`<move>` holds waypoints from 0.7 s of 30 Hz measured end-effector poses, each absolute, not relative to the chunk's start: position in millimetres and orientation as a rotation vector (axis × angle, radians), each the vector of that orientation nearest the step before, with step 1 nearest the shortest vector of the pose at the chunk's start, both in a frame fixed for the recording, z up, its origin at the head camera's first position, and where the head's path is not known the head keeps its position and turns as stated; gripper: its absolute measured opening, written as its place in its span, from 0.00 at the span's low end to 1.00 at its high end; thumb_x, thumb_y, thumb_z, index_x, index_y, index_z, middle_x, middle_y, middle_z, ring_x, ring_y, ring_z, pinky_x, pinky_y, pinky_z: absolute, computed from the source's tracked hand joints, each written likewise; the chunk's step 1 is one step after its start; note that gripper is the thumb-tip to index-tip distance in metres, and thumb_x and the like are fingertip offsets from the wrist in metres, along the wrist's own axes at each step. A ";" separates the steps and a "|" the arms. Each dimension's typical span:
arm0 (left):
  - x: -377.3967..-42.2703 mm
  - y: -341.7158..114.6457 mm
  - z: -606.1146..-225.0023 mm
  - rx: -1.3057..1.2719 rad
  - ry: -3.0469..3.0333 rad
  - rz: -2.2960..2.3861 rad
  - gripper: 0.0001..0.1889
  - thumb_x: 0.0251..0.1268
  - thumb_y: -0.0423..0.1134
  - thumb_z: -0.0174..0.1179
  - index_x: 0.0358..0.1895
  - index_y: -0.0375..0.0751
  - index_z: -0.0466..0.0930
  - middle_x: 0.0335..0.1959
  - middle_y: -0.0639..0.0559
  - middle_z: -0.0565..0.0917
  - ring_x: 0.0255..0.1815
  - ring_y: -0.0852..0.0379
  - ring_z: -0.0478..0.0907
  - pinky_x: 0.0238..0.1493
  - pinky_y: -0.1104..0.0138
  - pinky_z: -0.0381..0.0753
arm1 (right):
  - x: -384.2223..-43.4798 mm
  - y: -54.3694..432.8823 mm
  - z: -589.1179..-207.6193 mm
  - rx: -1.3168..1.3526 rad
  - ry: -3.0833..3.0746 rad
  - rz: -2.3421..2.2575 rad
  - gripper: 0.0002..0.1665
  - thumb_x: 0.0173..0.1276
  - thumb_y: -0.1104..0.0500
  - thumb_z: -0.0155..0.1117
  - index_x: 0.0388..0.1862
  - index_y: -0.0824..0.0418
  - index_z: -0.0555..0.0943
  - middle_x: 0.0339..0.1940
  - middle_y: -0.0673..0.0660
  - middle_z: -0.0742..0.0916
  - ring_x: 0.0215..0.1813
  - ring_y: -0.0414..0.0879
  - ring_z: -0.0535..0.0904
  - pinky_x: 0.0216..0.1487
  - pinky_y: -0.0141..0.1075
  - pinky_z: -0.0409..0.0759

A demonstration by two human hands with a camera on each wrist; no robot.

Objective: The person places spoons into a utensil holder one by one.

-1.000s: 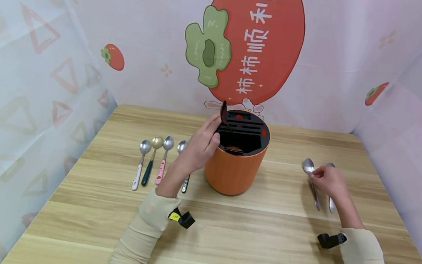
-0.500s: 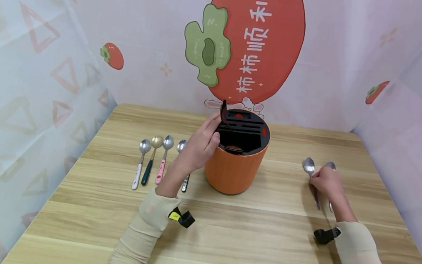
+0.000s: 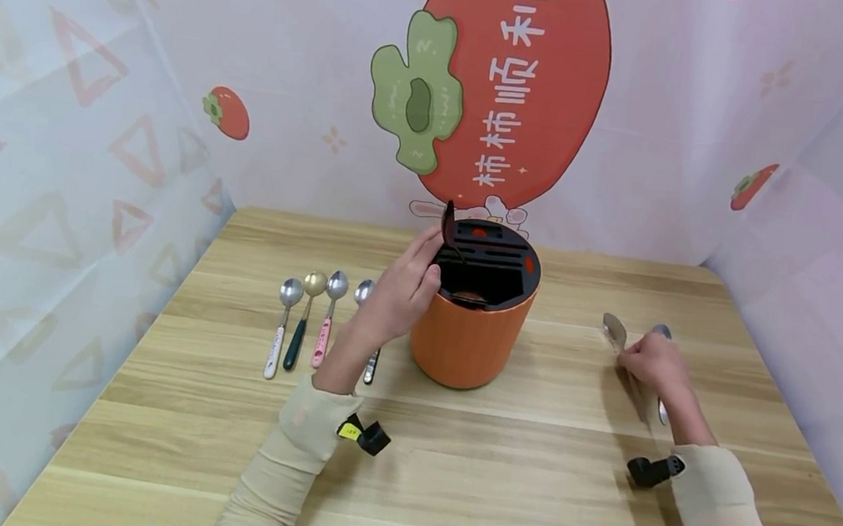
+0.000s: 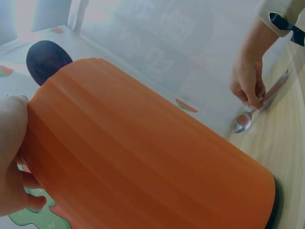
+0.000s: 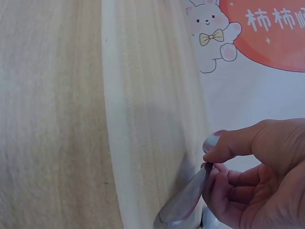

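Note:
My left hand [image 3: 398,290] cups the left side of an orange ribbed utensil holder [image 3: 467,346], thumb toward me and fingers behind. A dark oval piece [image 3: 448,230] stands up at the holder's rim, right by the fingertips. Over on the right, my right hand [image 3: 655,363] pinches a metal spoon [image 3: 614,330] between thumb and fingers. In the left wrist view its bowl [image 4: 241,122] hangs below that hand, with the handle slanting up behind. The right wrist view shows a grey metal part of the spoon [image 5: 186,200] below the thumb. A second metal spoon [image 3: 661,411] lies partly hidden behind the right hand.
Left of the holder lie several spoons: a white-handled spoon [image 3: 274,352], a green-handled spoon [image 3: 295,345], a pink-handled spoon [image 3: 322,342] and a spoon [image 3: 365,291] partly behind my left arm. The holder's black slotted top [image 3: 485,260] has one wide opening. A printed backdrop [image 3: 319,62] rises behind the wooden table [image 3: 507,488].
My right hand has shifted slightly onto the left spoon's handle and taken hold of it. That spoon's bowl has turned and tilted. My left hand and the holder stay put.

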State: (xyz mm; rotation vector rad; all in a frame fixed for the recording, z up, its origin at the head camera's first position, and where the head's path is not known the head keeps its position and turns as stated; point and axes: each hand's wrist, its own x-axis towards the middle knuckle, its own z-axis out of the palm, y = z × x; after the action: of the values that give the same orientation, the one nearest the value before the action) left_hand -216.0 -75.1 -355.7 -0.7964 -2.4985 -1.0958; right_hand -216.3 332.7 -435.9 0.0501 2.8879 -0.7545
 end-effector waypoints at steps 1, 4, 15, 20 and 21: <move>-216.2 -75.3 -355.7 -0.797 -2.500 -1.095 0.30 0.72 0.43 0.34 0.76 0.43 0.60 0.77 0.46 0.62 0.71 0.46 0.69 0.70 0.49 0.72 | -215.8 332.4 -434.6 0.049 2.897 -0.757 0.24 0.55 0.62 0.59 0.05 0.50 0.64 0.06 0.40 0.63 0.14 0.36 0.57 0.18 0.31 0.55; -216.6 -75.8 -356.0 -0.801 -2.496 -1.090 0.30 0.72 0.43 0.35 0.76 0.43 0.60 0.77 0.46 0.62 0.71 0.45 0.69 0.70 0.49 0.72 | -214.1 332.1 -431.1 0.036 2.922 -0.781 0.22 0.53 0.64 0.58 0.05 0.49 0.64 0.07 0.40 0.63 0.15 0.37 0.57 0.18 0.31 0.55; -216.9 -76.4 -357.0 -0.804 -2.482 -1.079 0.30 0.73 0.42 0.35 0.76 0.42 0.61 0.77 0.46 0.62 0.73 0.47 0.67 0.73 0.51 0.69 | -207.6 325.6 -415.1 0.052 3.053 -0.885 0.12 0.61 0.62 0.64 0.33 0.73 0.84 0.26 0.61 0.88 0.28 0.40 0.75 0.30 0.33 0.72; -216.5 -76.0 -356.7 -0.807 -2.484 -1.088 0.30 0.73 0.42 0.35 0.76 0.43 0.60 0.77 0.46 0.62 0.73 0.47 0.66 0.73 0.51 0.69 | -201.9 319.4 -404.3 0.093 3.088 -0.962 0.10 0.64 0.63 0.62 0.35 0.72 0.82 0.26 0.60 0.86 0.27 0.41 0.74 0.28 0.32 0.71; -216.5 -76.0 -356.9 -0.810 -2.481 -1.088 0.29 0.73 0.41 0.36 0.76 0.42 0.61 0.77 0.46 0.62 0.73 0.47 0.66 0.73 0.51 0.69 | -200.7 318.3 -402.4 0.102 3.097 -0.969 0.10 0.65 0.63 0.61 0.35 0.72 0.82 0.26 0.59 0.85 0.26 0.41 0.74 0.27 0.32 0.71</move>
State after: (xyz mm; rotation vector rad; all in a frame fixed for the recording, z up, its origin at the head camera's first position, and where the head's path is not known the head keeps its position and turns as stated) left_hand -216.5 -76.0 -356.9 -0.8102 -2.4812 -1.0880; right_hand -200.7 318.3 -402.4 0.1021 3.0966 -0.9686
